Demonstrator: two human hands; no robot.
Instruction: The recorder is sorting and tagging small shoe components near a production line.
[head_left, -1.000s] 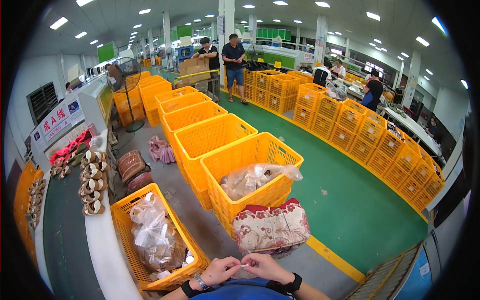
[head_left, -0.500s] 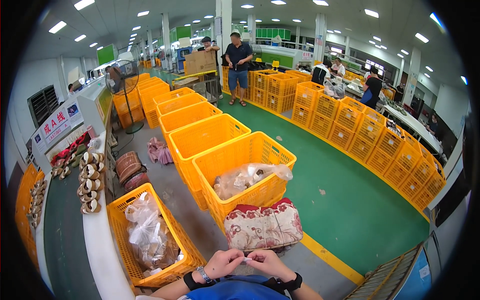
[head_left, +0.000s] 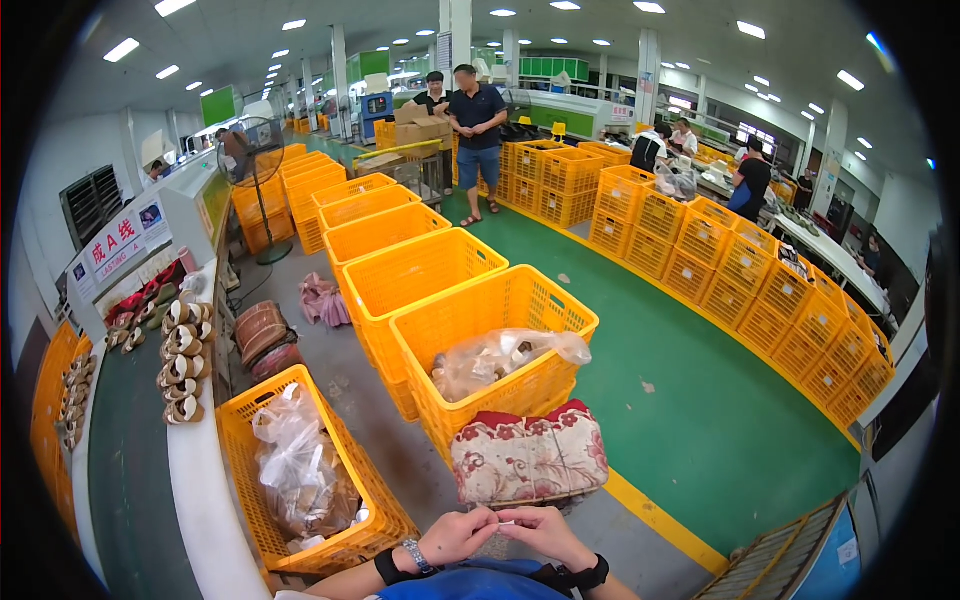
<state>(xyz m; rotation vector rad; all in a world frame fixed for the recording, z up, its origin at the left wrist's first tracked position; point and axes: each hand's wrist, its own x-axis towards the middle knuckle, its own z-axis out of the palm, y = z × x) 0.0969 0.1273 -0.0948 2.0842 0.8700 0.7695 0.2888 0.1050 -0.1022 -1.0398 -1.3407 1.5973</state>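
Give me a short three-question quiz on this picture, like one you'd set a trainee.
1. Multiple choice: what is pinched between the left hand and right hand?
A) a shoe
B) a small white piece
C) a pair of scissors

2. True or false: the silver watch is worn on the left wrist.

3. Open question: where are the tan-and-white shoes nearest the hands stacked?

Key:
1. B
2. True
3. On the white ledge at the left, beside the dark green belt.
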